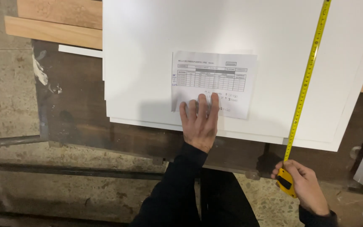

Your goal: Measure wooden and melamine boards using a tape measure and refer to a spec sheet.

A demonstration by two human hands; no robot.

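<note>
Seemingly, hands press paper (214, 84), grip tape measure (303, 90).

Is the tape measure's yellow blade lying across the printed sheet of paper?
No. The blade runs over the white panel well to the right of the paper, apart from it.

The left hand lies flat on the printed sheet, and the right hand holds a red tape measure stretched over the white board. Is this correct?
Not quite: the head view shows the tape measure in the right hand is yellow, not red. The left hand does lie flat on the printed sheet over the white board.
</note>
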